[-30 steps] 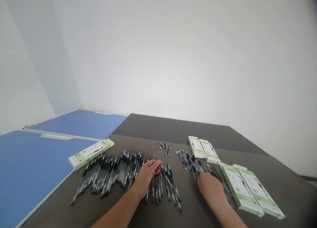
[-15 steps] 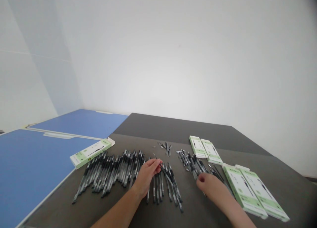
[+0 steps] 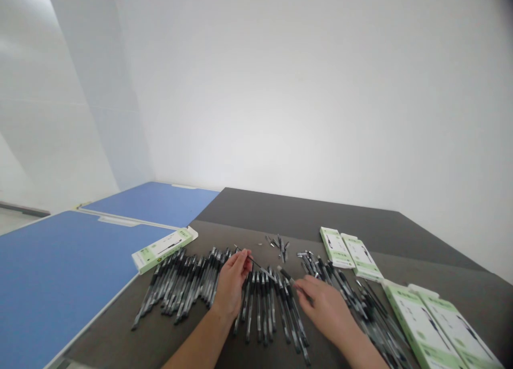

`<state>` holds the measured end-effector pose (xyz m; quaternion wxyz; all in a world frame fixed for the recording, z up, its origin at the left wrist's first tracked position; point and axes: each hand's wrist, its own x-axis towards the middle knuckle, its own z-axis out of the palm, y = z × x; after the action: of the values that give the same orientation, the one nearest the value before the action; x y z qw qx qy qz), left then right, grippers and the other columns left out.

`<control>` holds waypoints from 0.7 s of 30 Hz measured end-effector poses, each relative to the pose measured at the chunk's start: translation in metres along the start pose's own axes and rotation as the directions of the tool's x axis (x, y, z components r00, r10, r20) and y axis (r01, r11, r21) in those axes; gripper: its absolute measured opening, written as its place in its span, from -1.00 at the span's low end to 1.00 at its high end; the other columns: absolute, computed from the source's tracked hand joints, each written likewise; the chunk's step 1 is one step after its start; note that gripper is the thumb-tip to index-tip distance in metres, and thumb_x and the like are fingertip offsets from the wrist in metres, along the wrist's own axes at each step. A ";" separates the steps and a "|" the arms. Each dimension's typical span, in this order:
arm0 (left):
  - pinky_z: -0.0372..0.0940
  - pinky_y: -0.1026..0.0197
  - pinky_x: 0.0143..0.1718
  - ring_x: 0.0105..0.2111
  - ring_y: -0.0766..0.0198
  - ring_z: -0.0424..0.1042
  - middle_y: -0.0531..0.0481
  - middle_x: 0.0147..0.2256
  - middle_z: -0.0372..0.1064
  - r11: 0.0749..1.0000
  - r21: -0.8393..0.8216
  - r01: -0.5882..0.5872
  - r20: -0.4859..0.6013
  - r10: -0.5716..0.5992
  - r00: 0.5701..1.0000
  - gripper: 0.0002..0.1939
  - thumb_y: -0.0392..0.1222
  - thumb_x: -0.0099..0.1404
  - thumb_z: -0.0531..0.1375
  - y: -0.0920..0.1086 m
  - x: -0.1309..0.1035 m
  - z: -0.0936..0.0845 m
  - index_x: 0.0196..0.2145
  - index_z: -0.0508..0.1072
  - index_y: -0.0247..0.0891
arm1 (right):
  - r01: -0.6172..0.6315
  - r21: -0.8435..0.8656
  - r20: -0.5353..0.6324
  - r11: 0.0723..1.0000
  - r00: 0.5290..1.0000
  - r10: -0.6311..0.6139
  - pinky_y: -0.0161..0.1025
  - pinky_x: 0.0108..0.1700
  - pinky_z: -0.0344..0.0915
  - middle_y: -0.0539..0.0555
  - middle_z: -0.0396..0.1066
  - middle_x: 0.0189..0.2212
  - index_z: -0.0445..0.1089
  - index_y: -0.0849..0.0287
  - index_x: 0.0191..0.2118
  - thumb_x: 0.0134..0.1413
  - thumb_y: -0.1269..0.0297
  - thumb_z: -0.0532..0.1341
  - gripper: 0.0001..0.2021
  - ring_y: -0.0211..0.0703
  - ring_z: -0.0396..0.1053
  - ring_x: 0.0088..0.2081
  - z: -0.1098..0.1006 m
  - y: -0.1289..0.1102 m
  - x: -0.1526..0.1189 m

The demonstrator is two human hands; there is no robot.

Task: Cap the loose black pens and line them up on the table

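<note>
My left hand (image 3: 235, 278) is pinched on a thin pen refill (image 3: 260, 268), its dark tip pointing up and left and its clear end slanting down to the right. Between thumb and fingers, my right hand (image 3: 324, 306) grips a pen barrel (image 3: 286, 275) with a black grip, its front end facing the refill's clear end. The two pieces are close; whether they touch I cannot tell. Below and between the hands lies a fan of pens (image 3: 260, 310). A wider row of pens (image 3: 180, 286) spreads to the left of my left hand.
Beyond my right hand lie more pen parts (image 3: 340, 283) and dark thin pieces (image 3: 387, 315). Small loose parts (image 3: 280, 246) sit further back. Green-and-white pen boxes stand at right (image 3: 427, 326), back right (image 3: 336, 247) and left (image 3: 164, 249). A blue table (image 3: 72, 267) adjoins the dark table (image 3: 296, 209).
My right hand has left the right-hand pile and come inward to the left, now with a pen barrel in it. My left hand still holds the refill. The view has shifted slightly.
</note>
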<state>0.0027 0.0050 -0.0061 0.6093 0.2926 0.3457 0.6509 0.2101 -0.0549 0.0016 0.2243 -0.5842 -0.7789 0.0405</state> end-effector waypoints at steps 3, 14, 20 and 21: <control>0.24 0.37 -0.38 -0.47 0.43 0.31 0.04 -0.45 0.39 1.000 -0.006 -0.017 -0.034 0.017 0.999 -0.76 -0.10 -0.01 0.30 0.001 0.001 -0.001 -0.42 0.50 -0.32 | 0.057 -0.002 0.044 0.998 0.997 -0.057 -0.32 -0.26 0.19 0.03 0.39 -0.38 0.41 0.10 -0.27 0.09 0.40 -0.03 -0.73 -0.21 0.35 -0.32 0.000 -0.001 -0.009; 0.24 0.33 -0.36 -0.45 0.38 0.32 0.03 -0.43 0.39 0.987 0.151 -0.060 -0.033 0.065 0.997 -0.72 -0.04 -0.02 0.29 0.001 -0.001 0.000 -0.41 0.49 -0.32 | 0.053 0.020 0.095 0.998 0.994 -0.055 -0.31 -0.29 0.18 0.05 0.38 -0.41 0.42 0.12 -0.26 0.11 0.40 -0.03 -0.72 -0.19 0.35 -0.33 0.002 -0.009 -0.010; 0.22 0.32 -0.33 -0.43 0.35 0.32 0.04 -0.44 0.40 0.959 0.263 -0.106 -0.023 0.116 0.993 -0.71 0.00 0.00 0.26 0.001 -0.001 0.000 -0.41 0.50 -0.29 | 0.048 0.006 0.091 0.999 0.995 -0.048 -0.33 -0.29 0.18 0.03 0.38 -0.41 0.42 0.12 -0.27 0.10 0.41 -0.02 -0.74 -0.20 0.36 -0.33 0.004 -0.008 -0.011; 0.22 0.30 -0.33 -0.43 0.33 0.32 0.03 -0.44 0.41 0.949 0.295 -0.111 -0.013 0.120 0.993 -0.70 0.00 0.01 0.26 0.002 -0.003 0.001 -0.40 0.50 -0.29 | 0.049 0.008 0.092 0.999 0.995 -0.049 -0.33 -0.28 0.18 0.03 0.38 -0.41 0.42 0.12 -0.27 0.10 0.41 -0.02 -0.74 -0.20 0.36 -0.33 0.004 -0.008 -0.011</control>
<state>0.0025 0.0024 -0.0041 0.5144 0.3897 0.4302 0.6312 0.2038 -0.0667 -0.0026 0.1905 -0.5618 -0.8025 0.0642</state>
